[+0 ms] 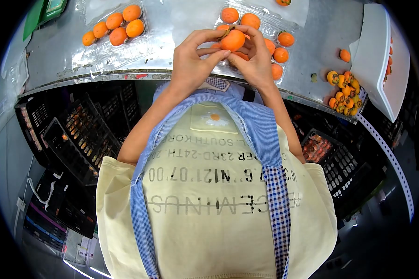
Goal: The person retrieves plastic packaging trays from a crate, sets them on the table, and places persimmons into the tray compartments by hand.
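Observation:
My left hand (193, 55) and my right hand (256, 58) meet at the table's near edge, both closed around one orange persimmon (233, 40). Its dry calyx faces up and left, by my left fingertips. Right beneath my hands lies a clear plastic tray (260, 25) with several persimmons in its cups; my fingers hide part of it. Farther left, a second clear tray (143, 22) holds several more persimmons, such as the one at its front (118, 36).
A pile of small persimmons (347, 95) sits at the table's right corner, beside a tilted white box (381, 60). One loose persimmon (345, 56) lies near it. A green object (44, 11) stands far left. Black crates (81, 135) flank me below the metal table (177, 23).

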Action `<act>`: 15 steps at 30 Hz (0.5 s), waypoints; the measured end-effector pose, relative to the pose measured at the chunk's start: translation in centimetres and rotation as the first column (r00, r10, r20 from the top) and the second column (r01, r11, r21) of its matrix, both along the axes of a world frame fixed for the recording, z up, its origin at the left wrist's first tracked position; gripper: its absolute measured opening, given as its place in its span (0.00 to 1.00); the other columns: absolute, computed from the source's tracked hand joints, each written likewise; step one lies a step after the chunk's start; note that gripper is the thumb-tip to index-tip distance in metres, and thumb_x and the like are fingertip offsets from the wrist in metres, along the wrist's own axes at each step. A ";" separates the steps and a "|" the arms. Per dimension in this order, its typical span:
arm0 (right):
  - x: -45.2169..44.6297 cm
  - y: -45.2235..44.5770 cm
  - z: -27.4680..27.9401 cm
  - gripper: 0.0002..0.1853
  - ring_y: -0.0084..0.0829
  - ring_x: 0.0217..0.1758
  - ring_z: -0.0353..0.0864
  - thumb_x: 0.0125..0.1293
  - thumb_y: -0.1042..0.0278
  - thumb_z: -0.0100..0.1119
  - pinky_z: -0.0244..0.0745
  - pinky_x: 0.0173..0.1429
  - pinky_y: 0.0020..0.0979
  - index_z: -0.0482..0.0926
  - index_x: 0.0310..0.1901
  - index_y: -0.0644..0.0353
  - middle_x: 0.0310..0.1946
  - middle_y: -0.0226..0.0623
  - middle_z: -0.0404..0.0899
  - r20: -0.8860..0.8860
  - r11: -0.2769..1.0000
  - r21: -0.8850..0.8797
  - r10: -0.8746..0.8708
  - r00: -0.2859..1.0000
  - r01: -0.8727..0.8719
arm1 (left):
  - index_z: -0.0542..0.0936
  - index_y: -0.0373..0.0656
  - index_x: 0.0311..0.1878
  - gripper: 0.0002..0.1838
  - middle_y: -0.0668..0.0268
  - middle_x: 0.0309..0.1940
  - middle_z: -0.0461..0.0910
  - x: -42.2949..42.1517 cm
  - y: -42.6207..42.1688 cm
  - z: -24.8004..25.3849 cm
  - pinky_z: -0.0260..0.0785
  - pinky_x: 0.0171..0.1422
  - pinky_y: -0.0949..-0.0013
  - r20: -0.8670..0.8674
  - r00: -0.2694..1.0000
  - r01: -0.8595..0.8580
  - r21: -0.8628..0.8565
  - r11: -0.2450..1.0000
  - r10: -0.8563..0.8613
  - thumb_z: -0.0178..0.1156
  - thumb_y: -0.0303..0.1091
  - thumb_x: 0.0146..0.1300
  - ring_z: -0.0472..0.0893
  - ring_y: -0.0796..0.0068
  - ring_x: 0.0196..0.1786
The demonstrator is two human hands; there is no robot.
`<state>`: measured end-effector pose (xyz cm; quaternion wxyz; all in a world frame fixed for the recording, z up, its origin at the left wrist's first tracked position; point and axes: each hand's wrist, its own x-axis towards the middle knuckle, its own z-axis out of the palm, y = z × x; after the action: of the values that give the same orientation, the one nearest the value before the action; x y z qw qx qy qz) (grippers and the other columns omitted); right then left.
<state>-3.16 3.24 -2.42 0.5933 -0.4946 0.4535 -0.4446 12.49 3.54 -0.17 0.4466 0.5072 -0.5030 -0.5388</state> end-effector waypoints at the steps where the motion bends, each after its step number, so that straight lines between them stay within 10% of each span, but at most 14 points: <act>1: 0.0 0.0 0.0 0.28 0.36 0.52 0.78 0.55 0.78 0.64 0.78 0.53 0.33 0.63 0.57 0.61 0.51 0.44 0.73 0.065 1.000 0.004 -0.002 0.998 0.002 | 0.77 0.36 0.49 0.18 0.61 0.46 0.77 0.0 -0.1 0.1 0.78 0.51 0.71 -0.008 1.000 0.004 -0.004 1.000 -0.004 0.65 0.23 0.54 0.79 0.71 0.50; 8: -0.2 -0.2 0.2 0.23 0.38 0.50 0.79 0.64 0.68 0.57 0.78 0.50 0.34 0.65 0.57 0.68 0.49 0.46 0.74 0.456 0.933 0.348 -0.084 0.886 -0.091 | 0.75 0.35 0.53 0.16 0.59 0.46 0.78 2.4 -1.0 -0.4 0.77 0.45 0.72 -0.134 0.986 -0.086 0.120 0.989 0.102 0.59 0.26 0.61 0.80 0.73 0.44; 15: 3.0 -1.1 0.3 0.24 0.37 0.46 0.80 0.63 0.68 0.58 0.78 0.46 0.32 0.64 0.58 0.66 0.48 0.45 0.75 0.305 0.947 0.256 0.109 0.946 -0.192 | 0.75 0.34 0.52 0.15 0.60 0.46 0.78 6.2 0.0 -1.0 0.76 0.44 0.73 -0.139 0.976 -0.144 0.175 0.974 0.169 0.58 0.27 0.62 0.80 0.74 0.43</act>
<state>-0.11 2.14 -2.10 0.7496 -0.3686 0.3821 -0.3951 18.72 3.58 -1.16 0.4819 0.5375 -0.3796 -0.5786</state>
